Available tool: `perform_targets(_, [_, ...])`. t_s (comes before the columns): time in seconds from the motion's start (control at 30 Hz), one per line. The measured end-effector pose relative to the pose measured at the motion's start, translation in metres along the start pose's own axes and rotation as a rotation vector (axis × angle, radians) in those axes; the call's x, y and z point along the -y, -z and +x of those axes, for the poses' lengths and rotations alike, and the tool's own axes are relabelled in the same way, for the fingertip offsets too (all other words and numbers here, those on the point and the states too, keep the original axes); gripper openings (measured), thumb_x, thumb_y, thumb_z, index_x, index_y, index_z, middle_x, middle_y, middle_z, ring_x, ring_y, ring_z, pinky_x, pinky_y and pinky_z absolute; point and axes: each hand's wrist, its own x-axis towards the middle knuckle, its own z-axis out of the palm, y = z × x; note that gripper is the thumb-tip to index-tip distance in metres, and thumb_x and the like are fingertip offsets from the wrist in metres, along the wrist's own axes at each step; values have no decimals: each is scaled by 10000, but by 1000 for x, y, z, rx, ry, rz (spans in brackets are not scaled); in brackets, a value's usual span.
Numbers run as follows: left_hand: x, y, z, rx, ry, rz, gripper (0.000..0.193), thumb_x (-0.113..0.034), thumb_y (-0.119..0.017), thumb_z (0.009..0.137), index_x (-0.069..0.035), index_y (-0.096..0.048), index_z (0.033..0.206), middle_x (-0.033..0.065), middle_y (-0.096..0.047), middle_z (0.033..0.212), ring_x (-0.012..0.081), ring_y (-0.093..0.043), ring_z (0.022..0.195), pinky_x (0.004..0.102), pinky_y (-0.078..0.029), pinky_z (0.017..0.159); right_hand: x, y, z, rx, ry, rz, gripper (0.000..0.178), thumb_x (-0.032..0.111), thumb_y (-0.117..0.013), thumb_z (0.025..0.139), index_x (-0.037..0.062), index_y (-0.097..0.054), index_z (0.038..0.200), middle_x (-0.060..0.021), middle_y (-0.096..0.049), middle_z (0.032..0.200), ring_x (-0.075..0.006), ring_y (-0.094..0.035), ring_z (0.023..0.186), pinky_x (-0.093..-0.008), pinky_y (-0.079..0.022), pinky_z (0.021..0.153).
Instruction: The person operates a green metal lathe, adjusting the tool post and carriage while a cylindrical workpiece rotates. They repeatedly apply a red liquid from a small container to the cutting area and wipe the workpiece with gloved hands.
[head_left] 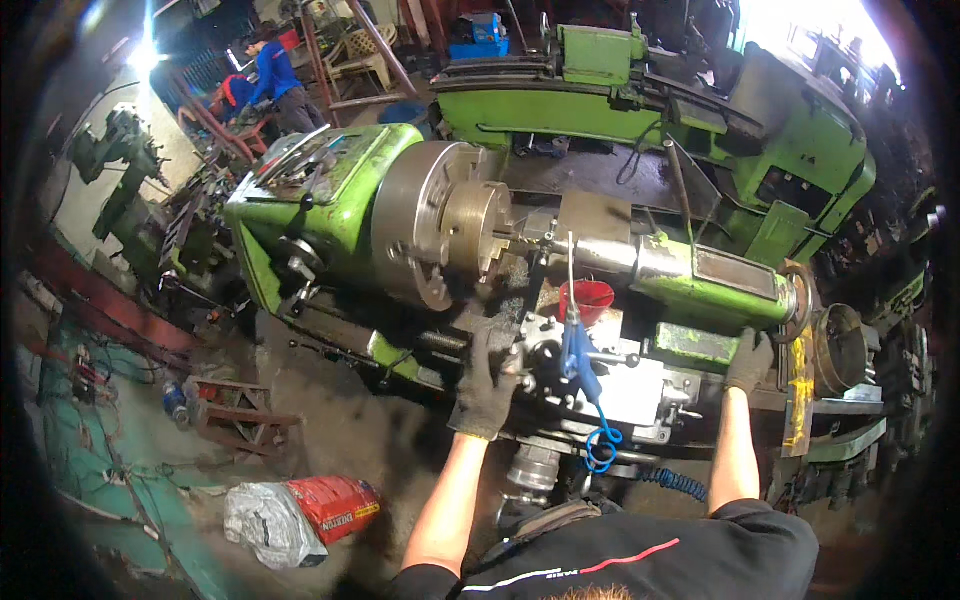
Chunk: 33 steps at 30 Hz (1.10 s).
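My left hand [484,385], in a dark glove, is at the near left side of the lathe carriage [632,392]. Its fingers and thumb close around a metal handle [514,362]. My right hand [750,363], also gloved, is beside the near side of the green tailstock [715,280], below its handwheel [799,308]; its fingers are partly hidden. Between my hands a blue air blow gun [578,360] with a coiled hose rests on the carriage, in front of a red cup-like container [588,297]. A steel chuck [470,228] stands before a larger round chuck [408,230].
Tools lie on the green headstock [350,180]. Another green lathe [570,108] stands behind. Left on the floor are a red and silver bag [330,508] and a rusty metal frame [236,412]. A person in blue [277,75] is at the far left. A metal ring [838,345] sits right.
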Motion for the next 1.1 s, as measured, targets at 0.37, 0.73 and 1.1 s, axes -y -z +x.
perform_targets(0.37, [137, 133, -266, 767, 492, 131, 473, -403, -662, 1029, -57, -763, 1336, 237, -745, 1376, 405, -712, 1237, 509, -549, 1089, 83, 108, -46, 272, 76, 232, 494, 314, -760, 1046, -12, -710, 1414, -239, -659, 1463, -383, -624, 1365, -476, -466, 1196])
perform_targets(0.73, [-165, 191, -18, 493, -345, 847, 288, -231, -656, 955, -34, -848, 1040, 237, -828, 1052, 400, -827, 945, 565, -654, 802, 271, 54, -110, 579, 754, 433, 550, 443, -617, 1096, -21, -735, 1367, -271, -737, 1322, -427, -684, 1239, -485, -504, 1083])
perform_targets(1.1, [-211, 125, -45, 716, -363, 355, 395, -375, -614, 1011, -62, -836, 1106, 229, -809, 1148, 406, -787, 1085, 553, -613, 944, 237, -42, -51, 679, 516, 2, 575, 520, -688, 983, -19, -823, 1132, -252, -822, 1055, -416, -787, 974, -530, -572, 896])
